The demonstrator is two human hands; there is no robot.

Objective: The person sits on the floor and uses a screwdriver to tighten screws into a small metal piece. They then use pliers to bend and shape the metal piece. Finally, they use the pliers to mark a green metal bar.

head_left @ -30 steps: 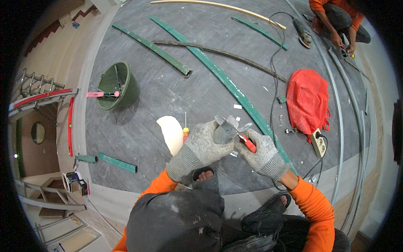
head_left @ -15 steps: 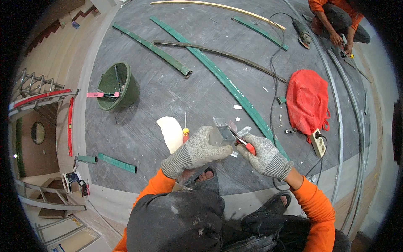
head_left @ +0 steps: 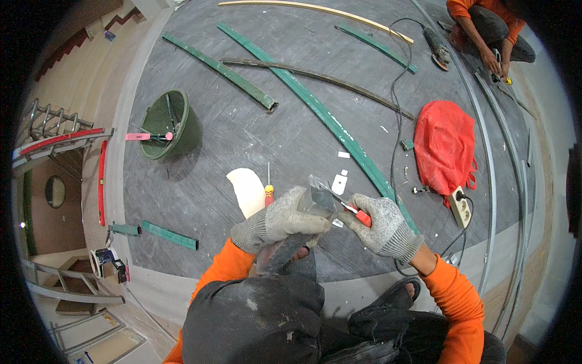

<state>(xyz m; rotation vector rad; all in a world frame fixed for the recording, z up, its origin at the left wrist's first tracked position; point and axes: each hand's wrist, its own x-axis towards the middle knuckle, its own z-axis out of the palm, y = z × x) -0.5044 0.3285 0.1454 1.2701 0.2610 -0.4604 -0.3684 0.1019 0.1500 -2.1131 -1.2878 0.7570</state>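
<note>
My gloved left hand [head_left: 282, 215] is closed around a shiny grey sheet-metal profile [head_left: 316, 201]. Its far end sticks up past my fingers, and a lower length [head_left: 280, 253] comes out below my palm toward my lap. In my gloved right hand [head_left: 382, 224] are red-handled snips [head_left: 359, 215], their dark jaws pointing at the profile's upper edge. The glove and the metal partly hide the jaws, so I cannot tell whether they touch it. Just beyond my left hand lie a red-and-yellow screwdriver [head_left: 269, 193] and a curved cream-coloured sheet [head_left: 245, 191].
Long green profiles [head_left: 315, 112] cross the grey floor. A green bucket [head_left: 193, 130] of tools stands left. To the right are a red bag [head_left: 445, 145], a power strip [head_left: 459, 209] and a corded angle grinder [head_left: 435, 47]. Another person [head_left: 488, 36] crouches at the far right.
The profile has turned in my left hand, and more of its lower length shows. The snips have shifted slightly. A white piece on the floor beyond the jaws is now visible.
</note>
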